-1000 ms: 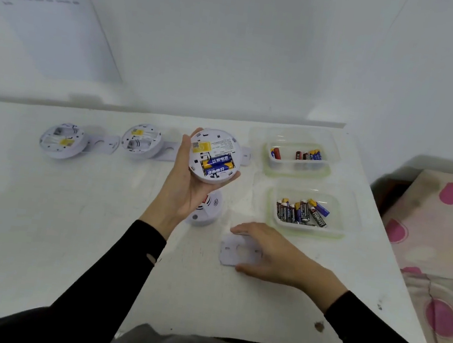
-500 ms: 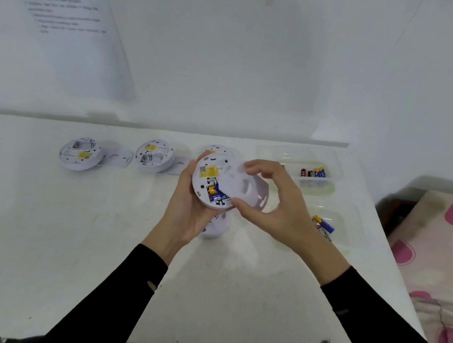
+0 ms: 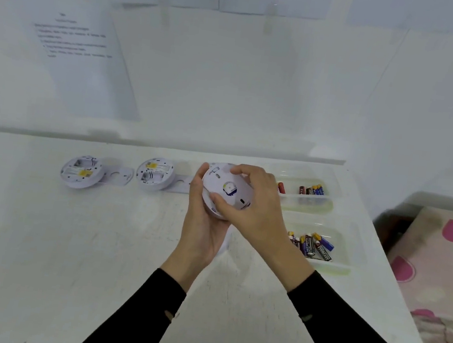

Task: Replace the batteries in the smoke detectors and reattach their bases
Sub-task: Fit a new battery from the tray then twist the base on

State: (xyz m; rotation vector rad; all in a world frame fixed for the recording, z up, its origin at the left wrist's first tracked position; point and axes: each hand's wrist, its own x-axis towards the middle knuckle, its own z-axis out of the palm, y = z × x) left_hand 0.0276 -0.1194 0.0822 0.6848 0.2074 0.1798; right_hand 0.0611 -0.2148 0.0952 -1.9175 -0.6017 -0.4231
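Mid-frame over counter [image 3: 95, 240]: left hand [image 3: 201, 225] grip cupped round smoke detector [image 3: 215, 212], right hand [image 3: 254, 212] grip clamped on base [image 3: 218, 179] seated on its back; two open detectors [image 3: 82, 171] left, battery trays [image 3: 352, 254] right.

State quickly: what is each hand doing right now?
Left hand: holds the smoke detector.
Right hand: grips the base set on the detector.

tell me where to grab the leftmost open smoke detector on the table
Take the leftmost smoke detector by its round outer rim, probably best from above with fingers on its front and back edges. It lies open side up, its battery bay looks empty, and its base plate sits close at its right side, so that side is crowded.
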